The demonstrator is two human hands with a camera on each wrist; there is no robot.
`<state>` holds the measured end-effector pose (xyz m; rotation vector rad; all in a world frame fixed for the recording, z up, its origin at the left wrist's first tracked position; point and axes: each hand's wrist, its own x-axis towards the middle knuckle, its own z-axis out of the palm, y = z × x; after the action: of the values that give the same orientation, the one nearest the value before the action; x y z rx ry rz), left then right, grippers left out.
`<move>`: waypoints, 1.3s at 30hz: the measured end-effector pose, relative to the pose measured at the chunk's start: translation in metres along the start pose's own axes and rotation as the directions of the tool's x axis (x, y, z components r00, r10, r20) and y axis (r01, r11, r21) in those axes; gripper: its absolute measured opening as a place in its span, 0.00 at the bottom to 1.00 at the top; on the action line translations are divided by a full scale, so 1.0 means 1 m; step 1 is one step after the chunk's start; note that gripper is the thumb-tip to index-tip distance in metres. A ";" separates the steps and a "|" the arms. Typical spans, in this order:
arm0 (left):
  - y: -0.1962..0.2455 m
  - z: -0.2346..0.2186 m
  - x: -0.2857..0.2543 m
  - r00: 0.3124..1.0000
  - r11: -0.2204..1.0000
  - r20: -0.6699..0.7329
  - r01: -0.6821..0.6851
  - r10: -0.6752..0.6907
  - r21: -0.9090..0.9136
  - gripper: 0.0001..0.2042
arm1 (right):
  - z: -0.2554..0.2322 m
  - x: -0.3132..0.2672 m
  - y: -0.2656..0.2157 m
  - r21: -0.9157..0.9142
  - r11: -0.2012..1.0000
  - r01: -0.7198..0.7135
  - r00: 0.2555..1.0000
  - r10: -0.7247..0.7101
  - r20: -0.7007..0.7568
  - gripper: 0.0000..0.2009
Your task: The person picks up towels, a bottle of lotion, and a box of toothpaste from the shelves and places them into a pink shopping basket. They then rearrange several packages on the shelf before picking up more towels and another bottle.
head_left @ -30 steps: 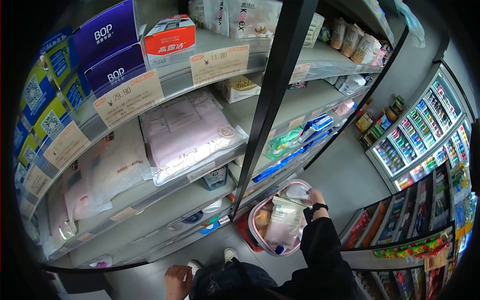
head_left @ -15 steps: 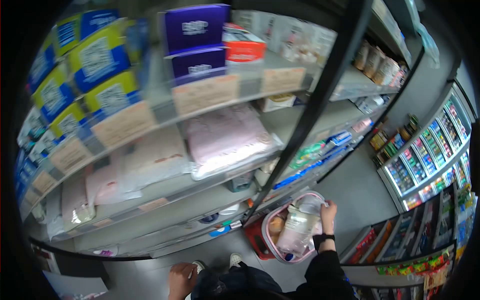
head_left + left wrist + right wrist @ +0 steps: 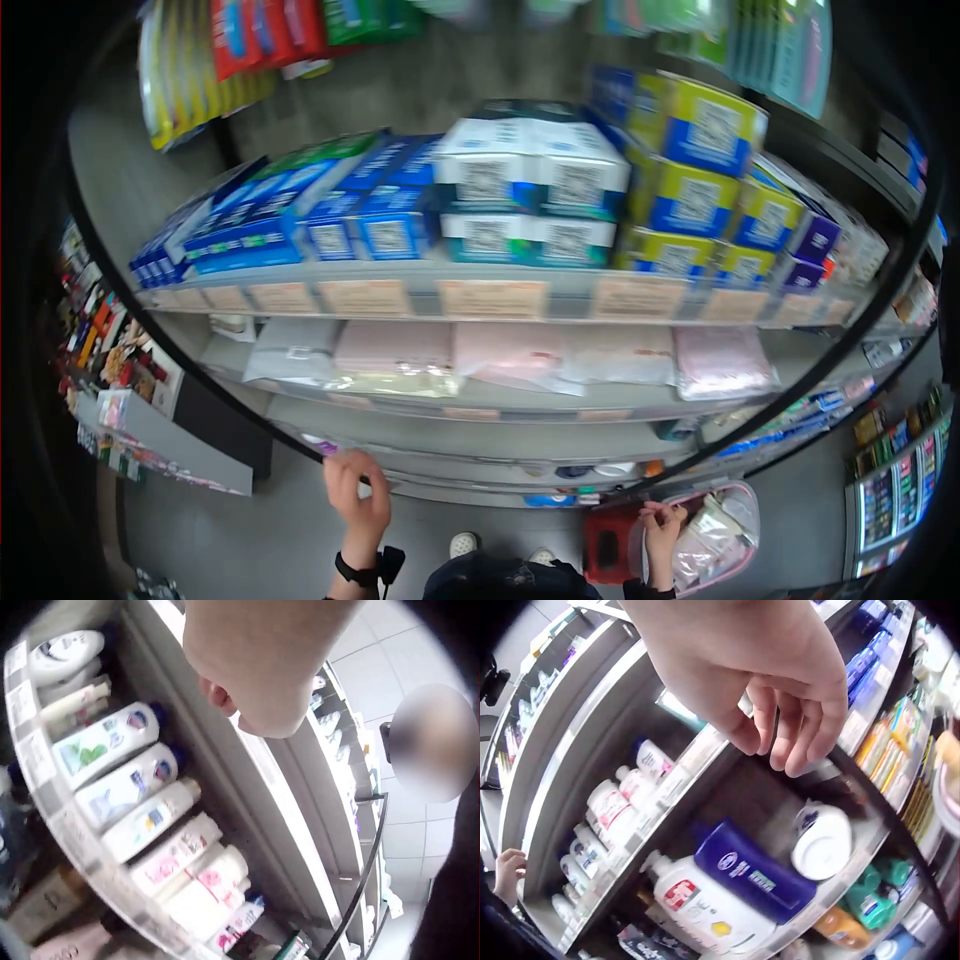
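Price tags illegibly blurry

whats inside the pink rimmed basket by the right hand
Pale plastic packaging shows inside the basket, too blurred to read. In the head view the right hand covers part of the basket's left side, and whatever lies beneath the packaging is hidden.

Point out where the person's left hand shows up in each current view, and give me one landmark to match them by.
Head: the left hand is low, left of centre, in front of the lower shelves.
Left wrist: the left hand is at top centre, coming in from the upper edge.
Right wrist: the left hand is small, near the left edge, below mid-height.
Shared landmark: the grey shelving, seen in all three.
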<state>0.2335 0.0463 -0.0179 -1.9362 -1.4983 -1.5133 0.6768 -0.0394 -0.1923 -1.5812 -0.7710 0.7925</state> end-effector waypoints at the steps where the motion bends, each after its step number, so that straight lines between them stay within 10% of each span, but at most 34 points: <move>1: -0.011 -0.010 0.013 1.000 1.000 -0.012 0.005 -0.005 0.023 0.07 | 0.007 0.006 0.024 0.029 0.999 0.040 0.996 -0.043 0.079 0.07; 10: -0.114 -0.081 0.115 0.972 0.958 -0.174 0.196 -0.161 0.209 0.14 | 0.112 -0.029 -0.038 0.049 0.996 0.078 0.964 -0.088 0.250 0.07; 20: -0.169 -0.113 0.189 0.865 0.946 0.496 -0.093 -0.078 0.310 0.21 | 0.166 -0.063 -0.036 0.070 0.994 0.085 0.977 -0.097 0.190 0.08; 29: -0.195 -0.111 0.205 0.856 0.923 0.507 -0.109 -0.102 0.370 0.14 | 0.198 -0.099 -0.031 0.105 0.994 0.028 0.974 -0.051 0.222 0.09; 34: -0.207 -0.109 0.196 0.962 0.893 0.249 -0.207 0.112 0.399 0.12 | 0.204 -0.108 -0.029 0.101 0.995 0.018 0.972 -0.041 0.233 0.09; 39: -0.169 -0.130 0.174 0.831 0.731 0.051 -0.514 0.553 0.450 0.11 | 0.205 -0.109 -0.030 0.024 1.000 -0.010 0.947 0.002 0.320 0.09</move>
<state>0.0085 0.1223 0.1199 -1.7711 -0.9947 -0.8853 0.4447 -0.0140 -0.1792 -1.4491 -0.9849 1.0761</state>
